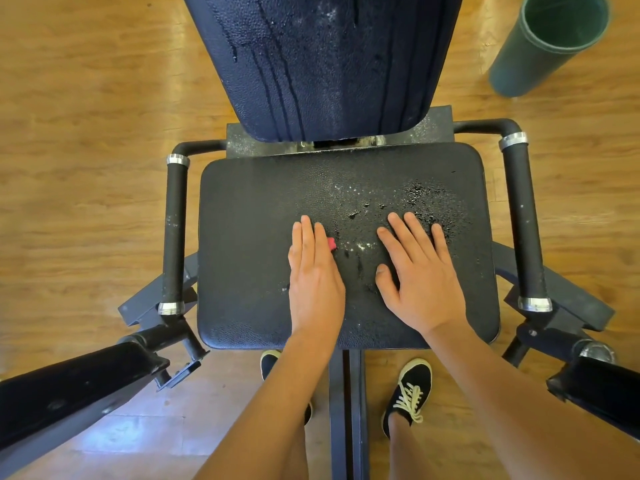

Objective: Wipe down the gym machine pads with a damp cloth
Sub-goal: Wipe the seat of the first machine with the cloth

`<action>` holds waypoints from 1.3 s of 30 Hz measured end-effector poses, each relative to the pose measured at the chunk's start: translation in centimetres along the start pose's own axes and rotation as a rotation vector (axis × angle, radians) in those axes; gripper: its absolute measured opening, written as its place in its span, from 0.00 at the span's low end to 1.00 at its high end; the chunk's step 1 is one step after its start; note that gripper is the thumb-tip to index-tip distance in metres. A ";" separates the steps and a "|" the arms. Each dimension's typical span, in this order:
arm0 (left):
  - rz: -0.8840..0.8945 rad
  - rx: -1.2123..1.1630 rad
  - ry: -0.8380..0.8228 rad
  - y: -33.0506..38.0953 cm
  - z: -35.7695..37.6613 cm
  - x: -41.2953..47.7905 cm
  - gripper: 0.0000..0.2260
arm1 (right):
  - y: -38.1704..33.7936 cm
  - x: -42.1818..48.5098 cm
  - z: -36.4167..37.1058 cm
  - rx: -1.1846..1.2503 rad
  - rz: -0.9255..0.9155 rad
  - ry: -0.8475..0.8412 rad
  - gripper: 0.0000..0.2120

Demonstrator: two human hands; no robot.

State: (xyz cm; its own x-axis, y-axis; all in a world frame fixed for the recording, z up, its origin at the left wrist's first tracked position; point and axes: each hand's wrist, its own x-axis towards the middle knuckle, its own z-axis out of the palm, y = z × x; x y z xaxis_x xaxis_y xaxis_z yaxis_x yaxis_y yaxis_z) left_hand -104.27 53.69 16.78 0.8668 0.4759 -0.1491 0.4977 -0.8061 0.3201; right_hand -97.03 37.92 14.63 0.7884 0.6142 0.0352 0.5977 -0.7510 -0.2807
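Observation:
The black seat pad [249, 209] of the gym machine lies below me, with water drops and wet patches across its middle and right. Behind it rises the dark blue back pad [311, 64], streaked with water runs. My left hand [313, 271] lies flat on the middle of the seat, fingers together, pressing on a small red cloth [331, 244]; only a corner of the cloth shows beside the fingers. My right hand [420, 271] rests flat on the wet area to the right, fingers spread and holding nothing.
Black handle bars flank the seat on the left [175, 233] and right [523, 220]. Padded arms stick out at the lower left [69, 393] and lower right [602, 386]. A green rolled mat [540, 53] stands on the wooden floor at the back right. My dark shoes [412, 393] stand beside the frame post.

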 end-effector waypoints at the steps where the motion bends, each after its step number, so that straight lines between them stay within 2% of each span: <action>1: 0.003 -0.003 0.008 0.1 -0.1 0.7 0.24 | 0.0 0.1 0.0 -0.002 0.001 -0.001 0.27; 9: 0.057 -0.025 0.003 0.3 -0.6 4.3 0.23 | -0.1 0.1 -0.2 -0.003 0.003 -0.002 0.27; 13: 0.137 0.031 -0.037 -0.3 -0.4 2.6 0.23 | 0.0 0.0 -0.2 -0.011 0.001 -0.004 0.26; 23: 0.128 0.004 -0.019 -1.4 0.6 -5.2 0.23 | -0.1 -0.2 -0.2 0.009 0.000 0.012 0.26; 33: 0.024 -0.078 0.008 0.1 0.3 0.5 0.24 | -0.2 -0.1 -0.1 -0.003 0.007 0.000 0.27; 39: 0.103 -0.062 -0.016 -0.5 0.1 0.2 0.24 | 0.2 -0.1 0.0 0.001 -0.004 0.005 0.27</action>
State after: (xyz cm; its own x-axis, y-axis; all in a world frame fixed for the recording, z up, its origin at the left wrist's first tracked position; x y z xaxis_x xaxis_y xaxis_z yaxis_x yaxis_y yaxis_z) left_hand -104.31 54.11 16.47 0.9139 0.3854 -0.1272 0.4032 -0.8269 0.3919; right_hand -96.97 37.72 14.61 0.7868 0.6158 0.0413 0.6006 -0.7485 -0.2812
